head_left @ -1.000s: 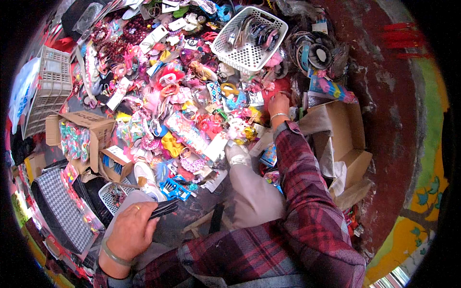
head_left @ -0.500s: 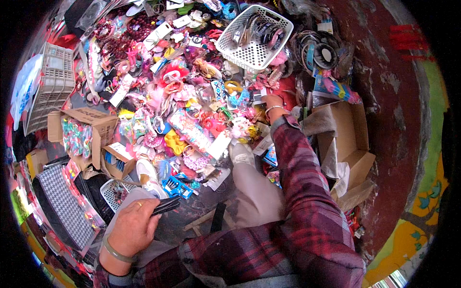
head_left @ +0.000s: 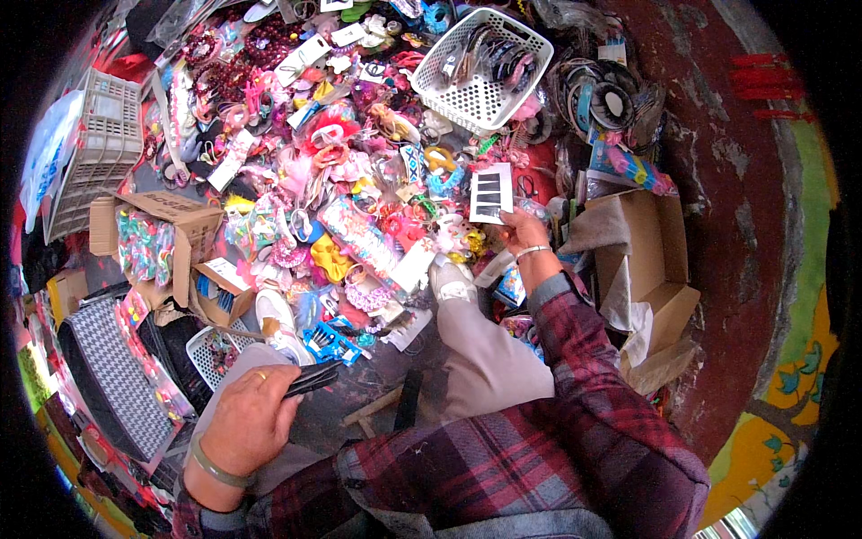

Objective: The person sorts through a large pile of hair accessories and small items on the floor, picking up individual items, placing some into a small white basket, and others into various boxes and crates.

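Note:
My left hand (head_left: pixel 244 422) is closed round a stack of thin, dark flat pieces (head_left: pixel 314 380) above my left thigh; their kind is unclear. Out to the right, my right hand (head_left: pixel 523 231) pinches the lower corner of a white card (head_left: pixel 490 192) with several dark bars across it. The card is held above the right side of a big pile of colourful hair accessories (head_left: pixel 332 171). A yellow scrunchie (head_left: pixel 330 258) and a clear pack of pastel pieces (head_left: pixel 359 238) lie in that pile, left of my right hand.
A white perforated basket (head_left: pixel 480 112) holding headbands stands at the far right of the pile. Beside my right arm is an opened cardboard box (head_left: pixel 660 242). At left are a box of pastel packets (head_left: pixel 148 247), a grey crate (head_left: pixel 103 148) and a small white basket (head_left: pixel 214 357).
My right hand has lifted out of the pile and drawn back toward me, bringing the white card up into plain sight. The left hand keeps its stack almost unmoved.

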Demonstrator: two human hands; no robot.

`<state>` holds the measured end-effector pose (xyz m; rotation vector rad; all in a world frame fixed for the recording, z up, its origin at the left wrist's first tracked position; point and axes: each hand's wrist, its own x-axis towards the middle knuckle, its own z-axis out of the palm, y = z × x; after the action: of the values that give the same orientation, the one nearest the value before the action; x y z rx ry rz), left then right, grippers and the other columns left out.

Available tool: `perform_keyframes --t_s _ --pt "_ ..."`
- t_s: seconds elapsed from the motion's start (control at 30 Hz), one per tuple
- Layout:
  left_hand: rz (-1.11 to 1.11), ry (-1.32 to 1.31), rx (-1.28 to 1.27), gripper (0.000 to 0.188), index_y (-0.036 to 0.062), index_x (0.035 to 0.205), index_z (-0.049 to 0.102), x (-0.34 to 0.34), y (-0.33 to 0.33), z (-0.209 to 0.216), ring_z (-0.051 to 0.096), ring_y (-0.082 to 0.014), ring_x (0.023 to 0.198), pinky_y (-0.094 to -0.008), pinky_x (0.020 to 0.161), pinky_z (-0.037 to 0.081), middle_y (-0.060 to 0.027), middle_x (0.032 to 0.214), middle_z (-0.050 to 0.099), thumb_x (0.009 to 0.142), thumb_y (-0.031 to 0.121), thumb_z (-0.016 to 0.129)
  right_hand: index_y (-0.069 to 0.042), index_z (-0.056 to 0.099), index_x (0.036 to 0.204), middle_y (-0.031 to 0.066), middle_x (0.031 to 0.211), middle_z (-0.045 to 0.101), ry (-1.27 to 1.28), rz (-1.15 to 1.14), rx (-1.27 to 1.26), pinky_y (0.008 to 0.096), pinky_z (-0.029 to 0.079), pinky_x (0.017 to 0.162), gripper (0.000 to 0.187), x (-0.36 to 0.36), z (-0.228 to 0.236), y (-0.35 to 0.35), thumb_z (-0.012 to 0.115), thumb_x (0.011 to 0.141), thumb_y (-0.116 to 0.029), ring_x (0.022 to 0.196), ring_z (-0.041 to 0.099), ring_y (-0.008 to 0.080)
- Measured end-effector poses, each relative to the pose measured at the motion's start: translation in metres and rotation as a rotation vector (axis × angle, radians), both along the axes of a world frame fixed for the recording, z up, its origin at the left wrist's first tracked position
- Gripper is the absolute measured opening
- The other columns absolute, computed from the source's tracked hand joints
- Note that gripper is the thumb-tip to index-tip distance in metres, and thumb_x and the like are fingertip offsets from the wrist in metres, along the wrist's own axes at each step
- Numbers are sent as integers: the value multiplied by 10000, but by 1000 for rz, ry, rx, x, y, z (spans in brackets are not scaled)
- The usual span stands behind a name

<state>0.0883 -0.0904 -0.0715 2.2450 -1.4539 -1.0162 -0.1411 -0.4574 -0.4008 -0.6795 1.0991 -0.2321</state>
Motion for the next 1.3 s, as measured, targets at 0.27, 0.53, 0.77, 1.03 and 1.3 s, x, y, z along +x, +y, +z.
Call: perform_keyframes --t_s 0.27,0.53,0.77,1.03,1.3 --pt "11 -10 0 299 1 1011 538 -2 1 1 580 -339 849 -396 759 461 -179 896 595 736 70 631 -2 572 1029 52 856 617 -66 -52 22 209 489 512 214 -17 15 27 540 817 -1 626 575 121" --pt "9 -6 0 294 3 1005 542 -1 3 0 582 -337 845 -395 761 462 -178 899 596 732 67 633 -25 585 1033 50 919 626 -208 -40 38 240 515 688 225 2 40 42 553 815 23 791 603 143" --pt "15 3 10 304 5 1018 534 0 4 0 582 -337 844 -397 757 462 -174 890 594 740 81 630 3 630 969 67 972 637 -274 27 -130 291 460 835 219 31 56 43 578 763 55 914 596 177" --pt "37 45 37 296 14 1043 530 -2 2 -1 572 -357 841 -411 765 451 -183 909 586 765 84 600 1 659 821 87 1117 560 -302 29 -715 291 398 916 226 64 93 41 529 665 101 1058 518 195" --pt "8 16 65 280 11 1038 528 -2 11 -3 566 -356 890 -406 801 453 -181 925 585 774 81 589 -18 661 848 84 1062 589 -263 167 -529 266 431 841 197 69 85 39 556 713 80 978 550 156"
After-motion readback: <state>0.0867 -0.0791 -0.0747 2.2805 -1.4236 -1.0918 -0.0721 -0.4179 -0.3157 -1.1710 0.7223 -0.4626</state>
